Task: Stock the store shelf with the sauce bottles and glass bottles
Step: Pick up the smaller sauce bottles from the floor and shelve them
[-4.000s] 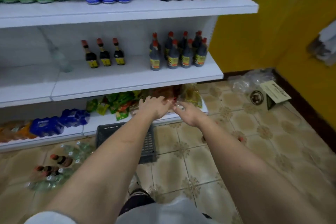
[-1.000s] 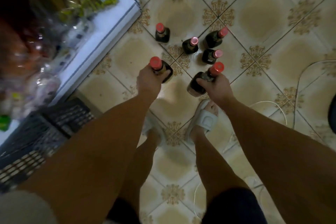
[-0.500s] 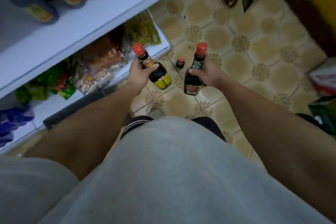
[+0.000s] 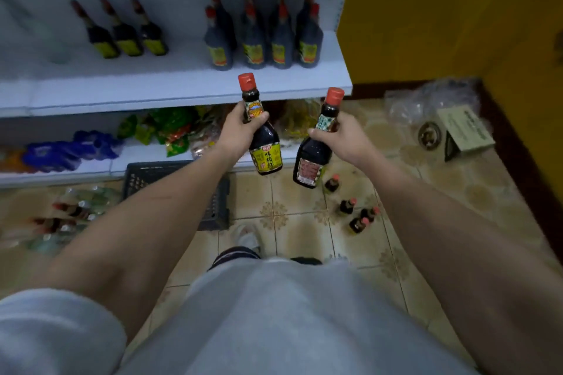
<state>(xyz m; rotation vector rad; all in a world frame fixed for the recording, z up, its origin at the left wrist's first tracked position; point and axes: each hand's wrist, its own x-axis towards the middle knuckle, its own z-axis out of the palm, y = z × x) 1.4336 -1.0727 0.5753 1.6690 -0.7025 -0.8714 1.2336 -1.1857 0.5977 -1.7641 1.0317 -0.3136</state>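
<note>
Head view. Left hand (image 4: 236,131) grips a dark sauce bottle with a yellow label (image 4: 262,134) by its neck; fingers (image 4: 259,117) curled round the neck, clamped on it. Bottle roughly upright, red cap uppermost, base tilted slightly to the right. Right hand (image 4: 344,137) grips a second sauce bottle with a red-edged label (image 4: 315,146), fingers wrapped round its neck and upper shoulder, clamped on it; cap leans right, base left. Both bottles held in the air in front of the middle shelf (image 4: 170,88), near its front edge, just apart from each other.

On the middle shelf: a group of dark bottles with red caps (image 4: 265,36) at the right end, in two rows; three smaller dark bottles with yellow labels (image 4: 125,33) in a row well to their left. Detail blurred.

Lower shelf (image 4: 91,166): coloured snack packets (image 4: 170,128), blue packs (image 4: 70,149) to the left.

Tiled floor (image 4: 304,240): four small red-capped bottles (image 4: 350,207) standing below the right hand; a dark plastic crate (image 4: 182,189) against the lower shelf; more bottles lying at far left (image 4: 64,219), blurred. A cardboard box (image 4: 463,131) and a clear plastic bag (image 4: 426,100) lie near the yellow wall (image 4: 441,9).
</note>
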